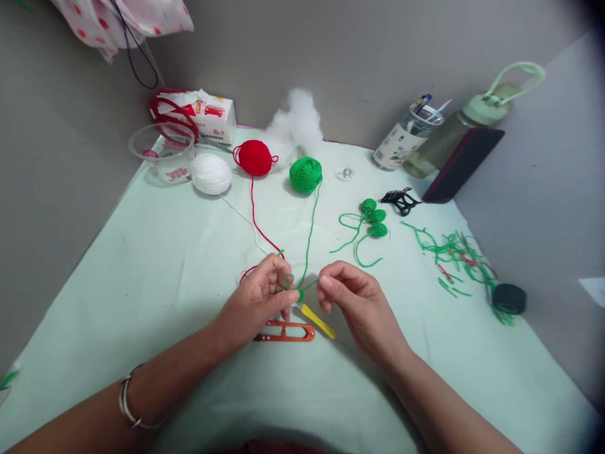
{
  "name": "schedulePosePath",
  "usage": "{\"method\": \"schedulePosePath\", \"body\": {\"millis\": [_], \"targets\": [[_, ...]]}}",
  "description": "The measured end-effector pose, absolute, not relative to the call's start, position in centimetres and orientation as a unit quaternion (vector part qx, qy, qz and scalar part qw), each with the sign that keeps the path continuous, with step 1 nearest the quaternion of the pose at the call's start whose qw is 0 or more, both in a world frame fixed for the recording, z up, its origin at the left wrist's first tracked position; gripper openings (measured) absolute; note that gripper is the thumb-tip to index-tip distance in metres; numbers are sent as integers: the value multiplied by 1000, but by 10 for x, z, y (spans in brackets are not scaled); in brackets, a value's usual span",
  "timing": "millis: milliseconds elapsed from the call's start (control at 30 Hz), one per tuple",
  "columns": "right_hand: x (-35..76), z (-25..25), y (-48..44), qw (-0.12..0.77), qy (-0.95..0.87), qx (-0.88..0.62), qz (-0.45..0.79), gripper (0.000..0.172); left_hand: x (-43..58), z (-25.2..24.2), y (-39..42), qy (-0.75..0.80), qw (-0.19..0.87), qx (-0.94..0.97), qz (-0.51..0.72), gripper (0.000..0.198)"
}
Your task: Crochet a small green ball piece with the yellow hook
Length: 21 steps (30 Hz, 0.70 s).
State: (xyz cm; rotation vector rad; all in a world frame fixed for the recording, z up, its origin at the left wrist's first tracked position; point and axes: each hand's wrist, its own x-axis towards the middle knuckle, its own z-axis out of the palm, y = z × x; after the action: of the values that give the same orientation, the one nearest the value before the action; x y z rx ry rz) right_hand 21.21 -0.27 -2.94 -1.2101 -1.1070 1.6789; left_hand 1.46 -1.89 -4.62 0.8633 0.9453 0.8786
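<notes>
White yarn, wound in a ball, lies left of the green ball, with a red ball between them. On my side of the green ball, my left hand is curled, thumb and fingers pinching. Orange snips lie closer to me again. Straight in front of the green ball is the small green piece in my left fingertips: surely light, soft and easily squashed, so best held lightly by its edge. Just right of that, a yellow hook slants toward me; I cannot tell whether it hangs in the stitches. My right hand, nearer me and right of the green ball, pinches a green strand, probably limp and quick to slip.
</notes>
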Motion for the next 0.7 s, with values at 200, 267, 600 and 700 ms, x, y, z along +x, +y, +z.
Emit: {"method": "schedulePosePath", "body": {"millis": [200,267,600,700], "targets": [[210,-26,-2,383,-402,-488,674,38,12,-48,-19,410,729,408,366,56],[209,-26,-1,384,-395,-492,674,39,11,-49,-19,415,717,423,366,34],[208,-25,-12,396,-590,-470,524,19,10,-42,-18,463,707,433,315,12],[206,-28,-20,371,-787,-376,320,13,11,-39,-17,471,711,416,316,23]]}}
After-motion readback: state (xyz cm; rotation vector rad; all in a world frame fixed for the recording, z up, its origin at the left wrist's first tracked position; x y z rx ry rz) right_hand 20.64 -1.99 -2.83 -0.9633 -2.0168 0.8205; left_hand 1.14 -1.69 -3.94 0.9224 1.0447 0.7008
